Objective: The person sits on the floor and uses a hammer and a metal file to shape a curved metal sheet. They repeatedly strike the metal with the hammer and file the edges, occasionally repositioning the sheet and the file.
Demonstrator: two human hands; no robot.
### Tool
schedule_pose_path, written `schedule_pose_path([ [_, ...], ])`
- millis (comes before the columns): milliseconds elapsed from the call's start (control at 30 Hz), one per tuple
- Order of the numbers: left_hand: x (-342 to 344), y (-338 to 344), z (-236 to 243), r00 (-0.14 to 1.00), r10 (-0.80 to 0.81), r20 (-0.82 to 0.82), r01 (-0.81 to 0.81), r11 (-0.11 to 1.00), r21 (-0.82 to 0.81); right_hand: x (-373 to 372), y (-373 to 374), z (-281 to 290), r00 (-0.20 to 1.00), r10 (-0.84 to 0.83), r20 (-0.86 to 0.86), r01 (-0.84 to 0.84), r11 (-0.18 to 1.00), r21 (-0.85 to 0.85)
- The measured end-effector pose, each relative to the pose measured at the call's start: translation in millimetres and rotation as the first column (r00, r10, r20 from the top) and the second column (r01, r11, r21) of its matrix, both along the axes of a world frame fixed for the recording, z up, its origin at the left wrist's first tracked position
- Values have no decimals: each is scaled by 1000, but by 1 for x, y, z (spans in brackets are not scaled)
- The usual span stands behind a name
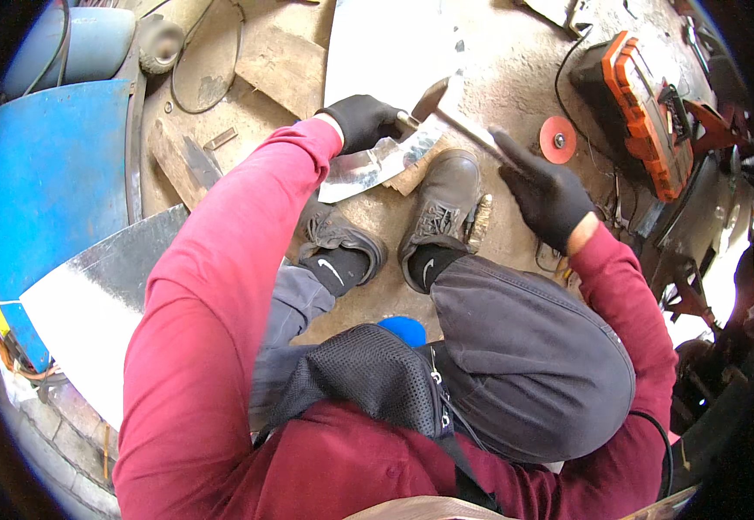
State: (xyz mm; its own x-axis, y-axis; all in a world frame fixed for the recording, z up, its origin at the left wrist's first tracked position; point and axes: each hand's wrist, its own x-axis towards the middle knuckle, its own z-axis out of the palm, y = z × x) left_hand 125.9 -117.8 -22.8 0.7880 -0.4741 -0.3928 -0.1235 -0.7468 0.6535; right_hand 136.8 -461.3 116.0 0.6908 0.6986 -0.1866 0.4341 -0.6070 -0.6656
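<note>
My gloved left hand (361,121) is closed on a short metal tool (406,120), perhaps a chisel, held over a small bent piece of shiny sheet metal (366,165). In my gloved right hand (540,186) is a hammer's handle, its head (436,97) raised just beside the tool's top. The sheet piece lies on a wooden board (407,180) between my boots (446,186). Behind it lies a large pale metal sheet (377,43).
An orange-and-black toolbox (641,113), a red disc (557,139) and cables sit at the right. Wooden planks (268,65) and a hose lie at the back left. A blue panel (52,191) and another metal sheet (82,321) are at the left.
</note>
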Motion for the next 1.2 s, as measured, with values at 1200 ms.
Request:
schedule_pose_path([
  [1200, -17, 14, -3, 992, 126, 21, -126, 992, -8, -3, -5, -9, 990, -133, 44, 134, 991, -25],
])
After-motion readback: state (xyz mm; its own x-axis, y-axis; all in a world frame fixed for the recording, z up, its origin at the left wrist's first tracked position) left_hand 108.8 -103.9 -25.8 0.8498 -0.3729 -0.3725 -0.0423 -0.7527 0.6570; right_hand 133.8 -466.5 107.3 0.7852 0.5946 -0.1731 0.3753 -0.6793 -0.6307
